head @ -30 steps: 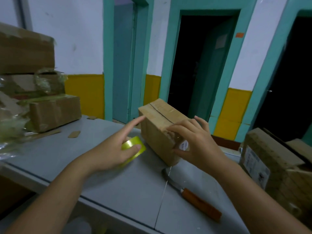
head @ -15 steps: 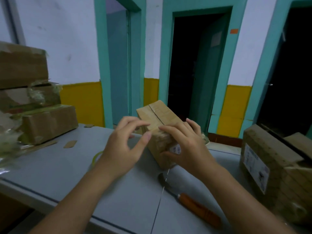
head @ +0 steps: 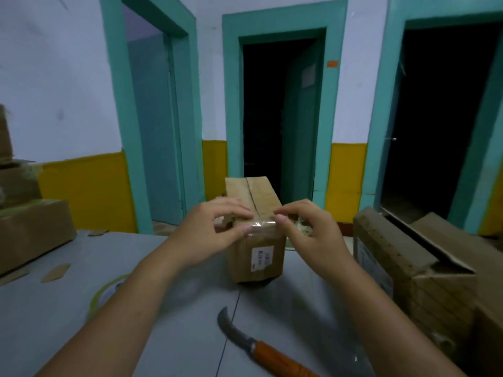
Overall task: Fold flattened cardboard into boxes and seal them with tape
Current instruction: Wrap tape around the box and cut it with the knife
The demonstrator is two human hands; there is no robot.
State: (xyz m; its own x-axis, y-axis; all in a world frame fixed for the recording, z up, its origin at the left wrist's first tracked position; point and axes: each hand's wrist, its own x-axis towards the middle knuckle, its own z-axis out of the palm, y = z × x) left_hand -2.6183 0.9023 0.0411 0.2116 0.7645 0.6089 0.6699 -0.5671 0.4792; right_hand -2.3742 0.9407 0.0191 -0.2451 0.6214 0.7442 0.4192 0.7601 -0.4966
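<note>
From the head camera we see the small cardboard box (head: 255, 257) standing on the grey worktop (head: 177, 308), its top seam facing up. The left hand (head: 209, 229) and right hand (head: 313, 235) meet at the box's near top edge, fingers curled, each pinching an end of a clear tape strip (head: 261, 223) laid across that edge. We find the tape roll (head: 106, 292) flat beside the left forearm and a knife (head: 272, 352) near the worktop's front. Larger cartons (head: 424, 268) sit right of the box.
</note>
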